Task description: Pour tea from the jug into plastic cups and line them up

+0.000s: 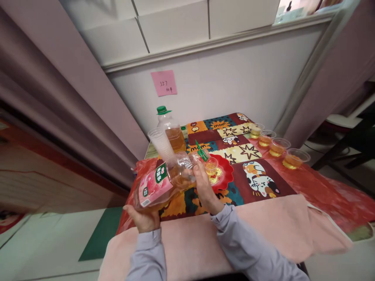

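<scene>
A large clear bottle (175, 179) with a pink label and amber drink inside is tilted, nearly lying on its side, with its mouth to the right. My left hand (143, 220) supports its base from below, thumb out to the side. Around the neck, my right hand (205, 189) is closed. A green flip cap (202, 151) stands up at the bottle's mouth. Just beyond my right fingers, a clear plastic cup (211, 167) holding some yellow liquid rests on a red scalloped plate (227, 177). Whether liquid is flowing cannot be made out.
A stack of clear cups (161, 143) stands behind the held bottle, beside a second bottle (175, 136) with a green cap. Several cups (278, 147) of yellow drink line the table's right side. Patterned mats (263, 179) and a pink cloth (269, 222) cover the table.
</scene>
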The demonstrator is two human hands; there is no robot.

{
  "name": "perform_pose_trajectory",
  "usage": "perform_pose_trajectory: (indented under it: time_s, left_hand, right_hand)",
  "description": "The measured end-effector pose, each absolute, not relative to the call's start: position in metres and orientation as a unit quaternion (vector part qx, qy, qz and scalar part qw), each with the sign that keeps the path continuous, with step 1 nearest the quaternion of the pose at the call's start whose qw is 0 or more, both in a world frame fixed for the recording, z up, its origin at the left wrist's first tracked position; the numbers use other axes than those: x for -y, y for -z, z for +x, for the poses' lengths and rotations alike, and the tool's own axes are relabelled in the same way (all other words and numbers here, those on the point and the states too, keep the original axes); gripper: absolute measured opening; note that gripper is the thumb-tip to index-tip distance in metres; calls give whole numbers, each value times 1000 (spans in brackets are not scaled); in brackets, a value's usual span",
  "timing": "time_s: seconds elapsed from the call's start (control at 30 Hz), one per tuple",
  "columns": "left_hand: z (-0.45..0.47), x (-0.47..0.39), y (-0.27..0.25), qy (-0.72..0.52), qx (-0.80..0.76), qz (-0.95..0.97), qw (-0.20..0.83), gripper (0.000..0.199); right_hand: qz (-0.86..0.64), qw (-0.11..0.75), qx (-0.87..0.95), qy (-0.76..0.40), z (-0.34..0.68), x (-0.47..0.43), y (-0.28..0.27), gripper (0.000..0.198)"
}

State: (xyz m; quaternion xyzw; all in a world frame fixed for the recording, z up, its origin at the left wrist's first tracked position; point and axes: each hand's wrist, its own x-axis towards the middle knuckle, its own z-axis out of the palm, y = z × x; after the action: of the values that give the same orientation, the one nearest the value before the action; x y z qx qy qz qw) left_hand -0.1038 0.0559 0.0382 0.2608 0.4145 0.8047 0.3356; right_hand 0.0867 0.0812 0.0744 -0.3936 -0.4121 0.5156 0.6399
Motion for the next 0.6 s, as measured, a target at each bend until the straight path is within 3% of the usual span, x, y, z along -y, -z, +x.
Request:
perform_pose_trajectory:
  time_s: [0.1,0.23,0.4,0.5,0.6]
  left_hand:
    - [-102,-54,-37,-794,-412,245,373,86]
    - [-107,-54,-34,-781,-426,199,411,58]
    - [-111,-59,-29,-755,-427,155,473,43]
    - [-111,-61,-27,-756,-431,162,466,38]
    - [-115,-60,-23,-771,-458,207,391,36]
  right_hand:
    - [-362,640,461,-497,87,-75,-93,64]
    - [-387,627,494,-461,81,-66,-115,53]
    - [-418,613,535,-404,75,-61,-125,51]
    - [-449,594,563,-359,73,-60,-126,54]
    - [-480,562,595,-316,69,-57,-131,52]
